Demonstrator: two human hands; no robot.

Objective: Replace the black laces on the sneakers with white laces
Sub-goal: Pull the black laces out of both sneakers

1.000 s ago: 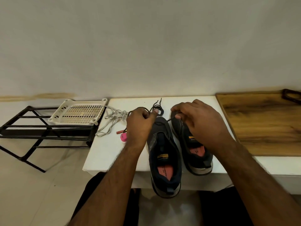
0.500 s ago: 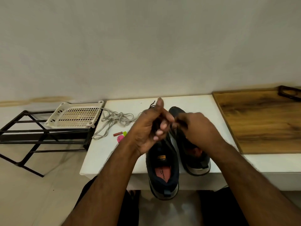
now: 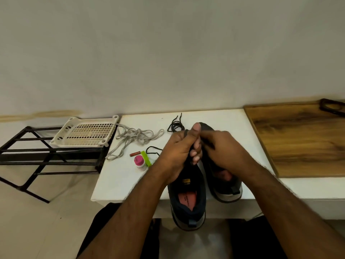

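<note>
Two dark sneakers stand side by side on the white table [image 3: 119, 180], heels toward me. The left sneaker [image 3: 187, 200] overhangs the front edge; the right sneaker [image 3: 226, 186] sits beside it. My left hand [image 3: 179, 152] grips the front of the left sneaker, thumb raised, fingers curled around it and a black lace [image 3: 174, 126] whose loose ends lie behind. My right hand [image 3: 224, 150] pinches something dark next to my left fingers, apparently the lace, over the shoes. The white laces [image 3: 134, 136] lie tangled at the back left.
A pink-capped small bottle [image 3: 139, 161], a green strip [image 3: 145, 158] and a small reddish stick [image 3: 134, 154] lie left of the shoes. A white perforated tray [image 3: 85, 132] rests on a black metal rack [image 3: 28, 157]. A wooden board [image 3: 302, 139] lies at the right.
My hands have come together over the front of the left sneaker, and the left hand has turned to grip it with the thumb up. The view shifted slightly.
</note>
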